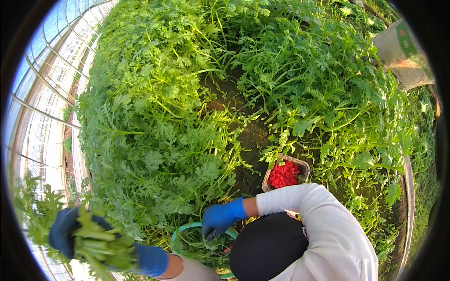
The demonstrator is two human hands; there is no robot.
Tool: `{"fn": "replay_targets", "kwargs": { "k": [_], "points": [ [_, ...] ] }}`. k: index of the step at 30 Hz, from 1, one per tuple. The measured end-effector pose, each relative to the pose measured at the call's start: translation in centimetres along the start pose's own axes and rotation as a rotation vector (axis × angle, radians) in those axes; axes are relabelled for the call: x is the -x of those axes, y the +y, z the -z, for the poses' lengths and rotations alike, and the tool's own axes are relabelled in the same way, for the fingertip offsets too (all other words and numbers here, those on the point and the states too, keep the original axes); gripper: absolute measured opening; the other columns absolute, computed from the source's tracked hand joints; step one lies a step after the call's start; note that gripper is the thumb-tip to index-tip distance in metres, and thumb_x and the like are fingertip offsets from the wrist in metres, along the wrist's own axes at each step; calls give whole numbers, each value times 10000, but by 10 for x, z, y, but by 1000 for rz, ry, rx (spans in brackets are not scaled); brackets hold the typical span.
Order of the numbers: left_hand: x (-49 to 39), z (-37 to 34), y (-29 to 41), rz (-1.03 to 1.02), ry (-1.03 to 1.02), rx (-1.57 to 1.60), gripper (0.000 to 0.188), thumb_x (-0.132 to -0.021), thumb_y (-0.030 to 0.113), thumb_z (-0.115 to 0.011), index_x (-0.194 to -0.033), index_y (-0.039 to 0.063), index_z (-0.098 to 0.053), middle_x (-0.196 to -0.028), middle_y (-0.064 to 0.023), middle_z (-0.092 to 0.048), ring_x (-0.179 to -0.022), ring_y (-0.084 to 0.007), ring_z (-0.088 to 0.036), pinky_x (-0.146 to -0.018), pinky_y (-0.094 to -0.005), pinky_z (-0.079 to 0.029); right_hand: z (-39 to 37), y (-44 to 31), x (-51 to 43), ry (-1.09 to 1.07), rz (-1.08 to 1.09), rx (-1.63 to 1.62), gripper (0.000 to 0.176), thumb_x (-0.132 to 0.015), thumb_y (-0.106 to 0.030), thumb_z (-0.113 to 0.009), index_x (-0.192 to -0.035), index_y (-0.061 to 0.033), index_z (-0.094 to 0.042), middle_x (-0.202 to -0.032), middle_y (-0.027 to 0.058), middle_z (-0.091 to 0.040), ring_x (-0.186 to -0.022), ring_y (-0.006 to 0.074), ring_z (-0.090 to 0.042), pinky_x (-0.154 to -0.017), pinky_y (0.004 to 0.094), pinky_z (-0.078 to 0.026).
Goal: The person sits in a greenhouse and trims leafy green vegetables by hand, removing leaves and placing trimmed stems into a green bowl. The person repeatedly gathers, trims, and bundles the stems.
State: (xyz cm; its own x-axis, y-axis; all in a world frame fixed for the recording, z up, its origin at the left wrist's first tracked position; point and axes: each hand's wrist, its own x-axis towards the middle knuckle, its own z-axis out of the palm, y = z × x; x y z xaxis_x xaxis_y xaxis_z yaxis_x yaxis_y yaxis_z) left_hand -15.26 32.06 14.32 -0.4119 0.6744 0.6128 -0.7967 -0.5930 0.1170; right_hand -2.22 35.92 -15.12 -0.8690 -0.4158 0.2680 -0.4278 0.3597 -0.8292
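My left hand (75, 233), in a blue glove, is raised at the lower left. It grips a bunch of leafy greens (102, 247) whose pale stem ends face me. My right hand (222, 218), also blue-gloved, reaches down over the teal rim of a round tub (182, 227). Its fingertips are dark and blurred, so I cannot tell whether they pinch anything. Loose greens (207, 251) lie inside the tub, with a small red piece near its right side. Just beyond my right forearm sits a small basket (306, 169) full of red rings (284, 174), perhaps rubber bands.
Dense rows of lobed leafy plants (151, 140) grow on both sides of a narrow strip of bare soil (255, 138). A white sack (397, 52) with a green band stands at the upper right. Greenhouse hoops and plastic film (45, 116) rise at the left.
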Motion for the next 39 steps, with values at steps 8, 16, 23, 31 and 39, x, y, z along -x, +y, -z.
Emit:
{"fn": "replay_targets", "kwargs": {
  "k": [8, 16, 23, 31, 39],
  "points": [
    [101, 166, -132, 184, 620, -754, 181, -915, 340, -587, -986, 174, -609, -1350, -111, -491, -1294, -315, -412, -1068, -566, -348, 96, 50, 137, 1078, -624, 377, 200, -802, -231, -697, -971, -123, -696, -832, 99, -660, -721, 280, -649, -642, 362, -528],
    [103, 246, -29, 148, 1009, -1036, 448, -918, 440, -558, -1248, 137, -564, -1297, -28, -541, -1191, -234, -485, -1022, -430, -378, 198, 182, 86, 567, -822, 770, 436, -830, -164, -616, -1255, -129, -524, -1088, 120, -616, -833, 321, -654, -667, 419, -533],
    [105, 252, -10, 145, 1010, -1027, 458, -951, 439, -493, -1248, 97, -558, -1263, -52, -562, -1147, -246, -504, -1024, -457, -364, 241, 249, 40, 66, -836, 653, 432, -816, -86, -587, -1245, -123, -559, -1029, 163, -662, -924, 356, -644, -748, 434, -527],
    [121, 246, -13, 93, 906, -1026, 353, -953, 393, -513, -1163, 121, -590, -1266, -67, -575, -1209, -223, -493, -1010, -424, -401, 223, 269, 46, 70, -883, 625, 270, -795, -97, -584, -1047, -68, -674, -1060, 156, -665, -971, 381, -627, -778, 430, -520],
    [124, 237, -15, 160, 886, -1043, 305, -945, 385, -531, -1101, 133, -604, -1285, -80, -560, -1204, -240, -499, -1005, -429, -412, 260, 214, 46, 118, -816, 519, 301, -836, -195, -599, -1089, -39, -652, -1041, 191, -658, -934, 376, -634, -817, 438, -506]
  ]
}}
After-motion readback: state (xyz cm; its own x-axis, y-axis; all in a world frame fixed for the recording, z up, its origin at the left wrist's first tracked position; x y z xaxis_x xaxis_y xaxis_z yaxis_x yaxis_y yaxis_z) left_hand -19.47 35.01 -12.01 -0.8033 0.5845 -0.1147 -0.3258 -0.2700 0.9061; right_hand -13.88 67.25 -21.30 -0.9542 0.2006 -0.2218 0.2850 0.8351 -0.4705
